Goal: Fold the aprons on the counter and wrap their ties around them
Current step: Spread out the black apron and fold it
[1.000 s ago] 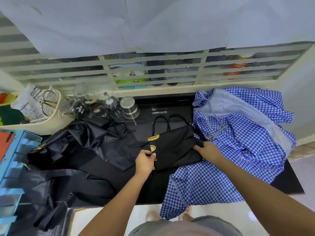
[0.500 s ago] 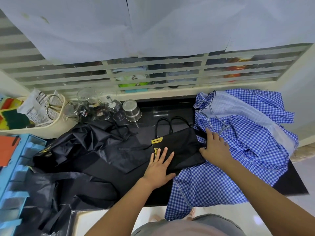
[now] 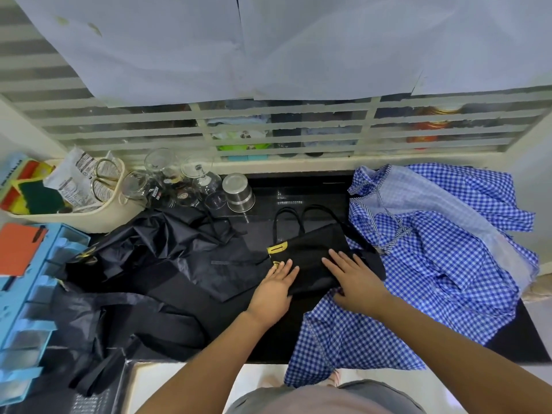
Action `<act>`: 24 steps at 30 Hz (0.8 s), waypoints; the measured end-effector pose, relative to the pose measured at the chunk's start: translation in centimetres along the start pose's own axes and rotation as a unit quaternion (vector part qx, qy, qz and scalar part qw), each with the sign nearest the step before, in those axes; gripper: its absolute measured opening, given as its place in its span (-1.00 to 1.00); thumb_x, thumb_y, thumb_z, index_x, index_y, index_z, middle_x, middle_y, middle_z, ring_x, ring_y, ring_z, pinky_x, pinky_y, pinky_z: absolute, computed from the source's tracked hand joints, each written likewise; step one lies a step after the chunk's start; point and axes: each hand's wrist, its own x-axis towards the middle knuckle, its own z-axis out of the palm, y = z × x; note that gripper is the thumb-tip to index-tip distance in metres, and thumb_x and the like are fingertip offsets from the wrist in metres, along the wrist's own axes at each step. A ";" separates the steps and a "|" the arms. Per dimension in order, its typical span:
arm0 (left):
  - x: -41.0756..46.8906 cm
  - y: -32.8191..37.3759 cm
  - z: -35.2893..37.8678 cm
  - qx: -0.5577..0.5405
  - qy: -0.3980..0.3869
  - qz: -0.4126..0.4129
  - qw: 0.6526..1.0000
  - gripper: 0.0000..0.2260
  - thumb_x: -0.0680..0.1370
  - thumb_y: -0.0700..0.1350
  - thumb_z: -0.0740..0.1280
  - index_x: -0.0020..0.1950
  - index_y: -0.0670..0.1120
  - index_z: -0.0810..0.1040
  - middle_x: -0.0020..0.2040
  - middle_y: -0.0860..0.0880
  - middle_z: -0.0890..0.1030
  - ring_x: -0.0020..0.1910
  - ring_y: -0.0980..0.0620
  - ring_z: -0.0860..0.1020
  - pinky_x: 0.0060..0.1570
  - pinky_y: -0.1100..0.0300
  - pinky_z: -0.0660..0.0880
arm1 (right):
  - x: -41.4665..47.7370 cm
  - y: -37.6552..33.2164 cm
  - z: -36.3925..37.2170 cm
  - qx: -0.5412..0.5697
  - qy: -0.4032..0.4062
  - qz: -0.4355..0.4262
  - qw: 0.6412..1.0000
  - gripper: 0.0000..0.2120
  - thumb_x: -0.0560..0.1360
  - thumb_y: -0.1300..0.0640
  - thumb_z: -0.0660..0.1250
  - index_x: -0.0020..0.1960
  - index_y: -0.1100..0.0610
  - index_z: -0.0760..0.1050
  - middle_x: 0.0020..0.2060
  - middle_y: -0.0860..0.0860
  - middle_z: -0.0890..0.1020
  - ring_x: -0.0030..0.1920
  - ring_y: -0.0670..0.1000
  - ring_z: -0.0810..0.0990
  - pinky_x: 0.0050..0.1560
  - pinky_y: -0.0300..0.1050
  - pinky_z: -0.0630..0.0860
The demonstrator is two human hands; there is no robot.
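Note:
A folded black apron [image 3: 310,252] with yellow marks lies on the dark counter [image 3: 298,192], its thin ties [image 3: 291,218] looping away from me. My left hand [image 3: 276,289] lies flat on its left edge with straight fingers. My right hand [image 3: 355,280] presses flat on its right half, fingers spread. A blue checked apron [image 3: 433,258] is spread out to the right, partly under the black one. A crumpled black apron [image 3: 167,255] lies to the left.
Upturned glasses [image 3: 179,180] and a steel cup [image 3: 239,192] stand at the back left beside a cream basket [image 3: 77,216]. A blue rack [image 3: 33,294] sits at the far left. More black fabric [image 3: 113,324] hangs over the front left edge.
My hands let go of the black apron's edges and went flat on it. The right hand then slid left from the right edge onto the middle of the folded apron.

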 end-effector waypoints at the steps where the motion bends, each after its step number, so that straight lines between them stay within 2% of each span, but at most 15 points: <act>1: -0.1 -0.3 -0.4 -0.027 0.002 0.008 1.000 -0.42 0.61 -0.20 0.18 0.57 -0.02 0.00 0.58 -0.01 -0.04 0.55 0.04 -0.06 0.45 0.28 -0.21 | 0.1 0.1 -0.3 -0.008 0.004 -0.008 1.000 -0.33 0.57 0.01 0.15 0.58 0.06 -0.09 0.56 0.02 -0.08 0.55 0.02 -0.08 0.51 -0.04 -0.19; 5: -1.1 -2.3 -1.7 -0.095 0.003 0.053 0.994 -0.46 0.60 -0.28 0.18 0.54 0.01 0.13 0.54 0.08 0.10 0.53 0.15 0.01 0.35 0.46 -0.25 | -0.1 1.0 -1.6 0.026 0.078 -0.068 0.994 -0.47 0.56 0.08 0.27 0.50 0.10 0.25 0.48 0.02 0.30 0.48 0.03 0.23 0.51 -0.11 -0.06; 7: -2.3 -3.3 -1.8 -0.126 -0.017 0.057 0.990 -0.50 0.61 -0.27 0.18 0.52 0.02 0.19 0.47 0.19 0.15 0.47 0.24 0.01 0.31 0.54 -0.23 | -0.5 1.2 -1.9 0.060 0.095 -0.108 0.988 -0.58 0.51 0.08 0.32 0.35 0.11 0.47 0.30 0.02 0.52 0.33 0.04 0.43 0.47 -0.09 0.13; 9: -3.7 -4.0 -1.4 -0.196 -0.027 0.021 0.980 -0.57 0.62 -0.23 0.20 0.48 0.02 0.31 0.38 0.21 0.26 0.39 0.29 0.12 0.31 0.55 -0.08 | -0.9 1.2 -1.9 0.120 0.077 -0.115 0.983 -0.76 0.51 0.03 0.33 0.15 0.05 0.60 0.04 -0.03 0.64 0.07 -0.06 0.55 0.24 -0.12 0.41; 10: -4.1 -4.2 -1.1 -0.250 -0.016 -0.008 0.968 -0.62 0.61 -0.22 0.22 0.43 0.01 0.39 0.33 0.18 0.35 0.36 0.27 0.22 0.30 0.54 0.04 | -1.1 1.2 -2.0 0.160 0.055 -0.096 0.981 -0.85 0.52 0.01 0.33 0.04 0.02 0.61 -0.10 -0.05 0.64 -0.08 -0.13 0.56 0.05 -0.16 0.48; 11: -4.4 -4.4 -0.8 -0.307 0.003 -0.042 0.951 -0.67 0.60 -0.22 0.25 0.36 -0.01 0.47 0.27 0.15 0.45 0.32 0.23 0.34 0.25 0.54 0.17 | -1.1 1.2 -2.0 0.203 0.032 -0.072 0.976 -0.91 0.54 0.01 0.33 -0.06 -0.01 0.59 -0.22 -0.08 0.61 -0.21 -0.19 0.53 -0.12 -0.24 0.46; 13: -4.2 -4.5 -0.3 -0.394 0.050 -0.104 0.912 -0.78 0.58 -0.24 0.29 0.16 0.01 0.55 0.11 0.08 0.57 0.20 0.09 0.50 0.10 0.53 0.33 | -0.8 1.1 -2.0 0.290 0.017 -0.016 0.957 -0.81 0.56 0.04 0.31 -0.23 0.00 0.48 -0.38 -0.11 0.50 -0.39 -0.21 0.47 -0.32 -0.34 0.35; 15: -3.6 -4.3 0.0 -0.446 0.075 -0.167 0.876 -0.83 0.56 -0.24 0.32 0.10 -0.02 0.51 0.04 -0.01 0.59 0.16 -0.02 0.54 0.09 0.36 0.41 | -0.2 0.8 -1.9 0.322 0.031 0.030 0.946 -0.68 0.58 0.05 0.29 -0.33 0.10 0.37 -0.44 -0.06 0.39 -0.45 -0.15 0.37 -0.37 -0.29 0.27; 18: -2.9 -3.8 -0.4 -0.490 0.064 -0.212 0.843 -0.75 0.54 -0.13 0.38 0.20 -0.11 0.51 0.12 -0.05 0.60 0.15 -0.02 0.54 0.19 0.17 0.45 | 1.1 0.1 -1.8 0.320 0.043 0.077 0.943 -0.59 0.58 0.05 0.28 -0.37 0.11 0.22 -0.46 0.00 0.29 -0.44 -0.07 0.27 -0.36 -0.20 0.19; 19: -2.7 -3.7 -0.7 -0.491 0.061 -0.217 0.841 -0.72 0.54 -0.08 0.38 0.22 -0.11 0.51 0.13 -0.04 0.60 0.15 0.00 0.55 0.20 0.16 0.45 | 1.6 0.0 -1.9 0.326 0.038 0.094 0.940 -0.58 0.58 0.05 0.28 -0.37 0.11 0.21 -0.46 0.01 0.28 -0.45 -0.06 0.26 -0.37 -0.18 0.19; 21: -2.3 -3.8 -1.3 -0.444 0.075 -0.237 0.861 -0.71 0.55 -0.03 0.35 0.21 -0.14 0.50 0.10 -0.07 0.61 0.12 -0.05 0.56 0.15 0.14 0.47 | 2.4 -0.1 -1.7 0.350 0.024 0.127 0.928 -0.59 0.56 0.05 0.31 -0.35 0.14 0.22 -0.46 0.02 0.28 -0.45 -0.04 0.27 -0.37 -0.17 0.21; 24: -1.7 -3.5 -1.6 -0.355 0.112 -0.275 0.886 -0.69 0.55 -0.09 0.36 0.21 -0.19 0.41 0.08 -0.14 0.58 0.10 -0.12 0.55 0.00 0.18 0.44 | 3.0 -0.2 -1.4 0.381 0.033 0.165 0.909 -0.73 0.52 0.05 0.37 -0.23 0.17 0.38 -0.41 0.04 0.41 -0.38 -0.03 0.39 -0.33 -0.17 0.31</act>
